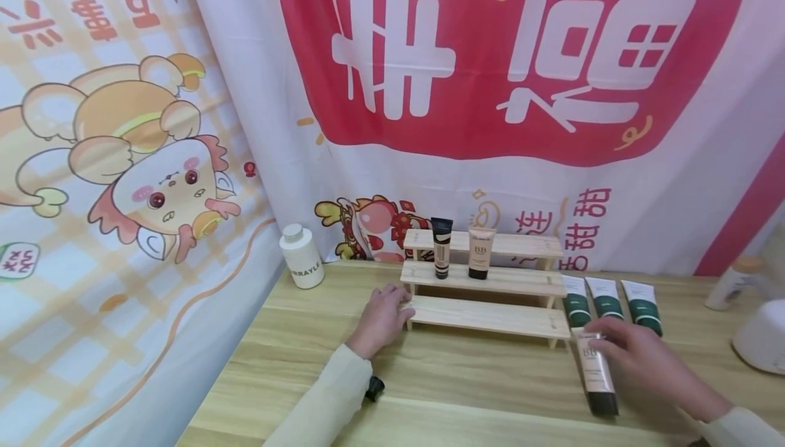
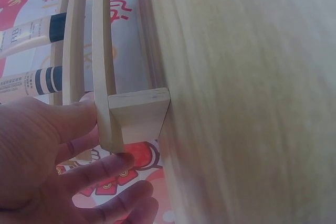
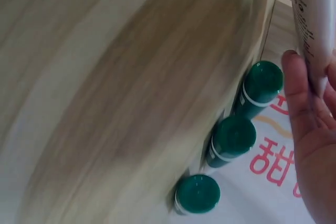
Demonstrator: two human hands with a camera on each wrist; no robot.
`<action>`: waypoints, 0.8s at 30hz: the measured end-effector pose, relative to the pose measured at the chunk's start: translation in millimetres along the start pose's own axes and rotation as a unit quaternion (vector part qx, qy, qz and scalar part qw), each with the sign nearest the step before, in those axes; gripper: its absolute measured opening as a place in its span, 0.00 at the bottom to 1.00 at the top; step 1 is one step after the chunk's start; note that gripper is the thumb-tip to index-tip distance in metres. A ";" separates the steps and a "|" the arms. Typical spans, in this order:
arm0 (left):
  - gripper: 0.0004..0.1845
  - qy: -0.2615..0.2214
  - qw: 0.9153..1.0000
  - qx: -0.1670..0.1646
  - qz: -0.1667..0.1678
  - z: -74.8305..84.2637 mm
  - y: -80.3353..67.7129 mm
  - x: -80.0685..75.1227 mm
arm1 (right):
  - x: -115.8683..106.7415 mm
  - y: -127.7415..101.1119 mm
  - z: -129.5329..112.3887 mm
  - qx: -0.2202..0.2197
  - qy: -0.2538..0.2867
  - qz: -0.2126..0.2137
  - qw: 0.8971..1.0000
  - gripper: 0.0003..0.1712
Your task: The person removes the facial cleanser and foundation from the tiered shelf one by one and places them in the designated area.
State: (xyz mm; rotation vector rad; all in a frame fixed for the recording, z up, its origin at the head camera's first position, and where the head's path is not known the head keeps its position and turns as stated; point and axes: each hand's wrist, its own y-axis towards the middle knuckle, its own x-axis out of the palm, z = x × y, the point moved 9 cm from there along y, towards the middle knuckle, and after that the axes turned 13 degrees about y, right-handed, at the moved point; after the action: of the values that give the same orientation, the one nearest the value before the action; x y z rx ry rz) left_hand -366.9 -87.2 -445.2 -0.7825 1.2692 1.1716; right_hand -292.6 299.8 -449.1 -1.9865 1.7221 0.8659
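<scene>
A three-step wooden display rack [image 1: 490, 316] stands on the table. My left hand [image 1: 381, 317] holds the left end of its lowest step, and the left wrist view shows thumb and fingers about the board's end [image 2: 107, 124]. On the middle step stand a black-capped tube [image 1: 441, 249] and a beige BB cream tube [image 1: 481, 253], caps down. To the right of the rack, my right hand [image 1: 644, 355] pinches another BB cream tube [image 1: 593, 372] by its flat end, its black cap pointing down. In the right wrist view this tube [image 3: 317, 24] is partly cut off.
Several green-and-white tubes [image 1: 607, 300] stand right of the rack, green caps [image 3: 233, 135] down. A white bottle [image 1: 302, 259] is at the back left. A small black object [image 1: 374, 388] lies beside the left sleeve. Farther right are a pale bottle [image 1: 731, 285] and a white rounded object [image 1: 763, 338].
</scene>
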 end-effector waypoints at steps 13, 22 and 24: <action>0.14 0.000 1.000 0.006 0.012 -1.0 0.2 0.4 | 12.7 9.7 28.4 0.061 -0.040 -0.033 0.997 0.13; 0.13 0.003 1.000 0.002 0.012 -2.3 1.2 1.2 | 7.5 7.6 20.8 0.065 -0.056 -0.023 0.996 0.11; 0.14 0.003 1.000 0.003 0.012 -2.1 1.0 1.5 | 3.3 6.4 11.0 0.057 -0.058 -0.005 0.997 0.11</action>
State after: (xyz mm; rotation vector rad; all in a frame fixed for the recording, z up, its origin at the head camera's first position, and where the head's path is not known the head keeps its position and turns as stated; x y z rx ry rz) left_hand -368.6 -88.6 -446.9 -0.7680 1.2891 1.1841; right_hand -300.9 303.2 -458.7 -1.8335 1.6562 0.8440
